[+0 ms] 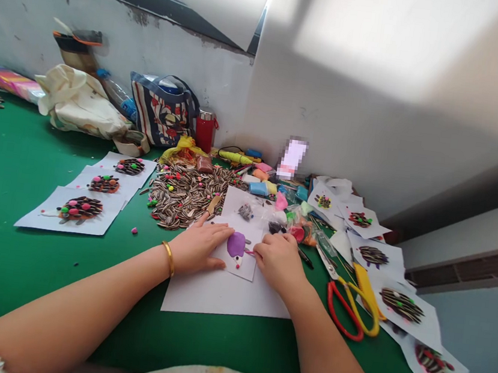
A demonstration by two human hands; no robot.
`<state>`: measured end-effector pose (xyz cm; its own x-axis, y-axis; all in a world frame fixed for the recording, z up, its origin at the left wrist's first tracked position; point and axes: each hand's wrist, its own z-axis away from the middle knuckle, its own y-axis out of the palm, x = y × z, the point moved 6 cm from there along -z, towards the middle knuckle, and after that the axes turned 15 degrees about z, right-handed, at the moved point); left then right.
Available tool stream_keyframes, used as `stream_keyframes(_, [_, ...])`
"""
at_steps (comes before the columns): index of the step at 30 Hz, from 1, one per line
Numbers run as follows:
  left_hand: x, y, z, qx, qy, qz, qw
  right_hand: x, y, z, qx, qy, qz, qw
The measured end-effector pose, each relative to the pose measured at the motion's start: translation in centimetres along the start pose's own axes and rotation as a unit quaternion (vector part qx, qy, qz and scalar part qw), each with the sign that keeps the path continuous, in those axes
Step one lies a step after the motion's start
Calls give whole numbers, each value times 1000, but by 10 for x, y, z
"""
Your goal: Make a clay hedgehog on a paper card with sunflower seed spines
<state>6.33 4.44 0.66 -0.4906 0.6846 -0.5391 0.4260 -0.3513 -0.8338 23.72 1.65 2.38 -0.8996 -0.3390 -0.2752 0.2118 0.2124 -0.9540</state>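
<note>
My left hand lies with its fingers stretched out along the left edge of a small white card. On that card is a flat purple clay shape, with a white pointed face below it bearing a dark eye and a pink nose. My right hand is closed in a pinch on a thin pink stick, its tip beside the purple clay; the rest of the stick is hidden by the fingers. Underneath lies a larger white sheet. A heap of striped sunflower seeds sits beyond my left hand.
Finished-looking seed hedgehog cards stand at left and right. Red-and-yellow scissors lie right of my right arm. Clay packets crowd the back, near a red bottle, a striped bag and a cream bag.
</note>
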Motion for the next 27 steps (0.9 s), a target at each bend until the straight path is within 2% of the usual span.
stream_keyframes(12, [-1, 0, 0, 2, 0, -1, 1000, -7, -2, 1, 15, 13, -34, 999])
stream_keyframes(16, [-1, -1, 0, -1, 3, -4, 1000, -17, 0, 0, 13, 55, -44, 997])
stream_keyframes(21, [3, -4, 0, -15, -9, -11, 1000, -22, 13, -3, 21, 105, -11, 994])
stream_keyframes(24, [5, -6, -1, -20, -17, -12, 1000, -17, 19, -5, 36, 100, 2, 994])
stream_keyframes(27, [5, -7, -1, -21, -18, -11, 1000, -14, 15, -5, 23, 86, 5, 996])
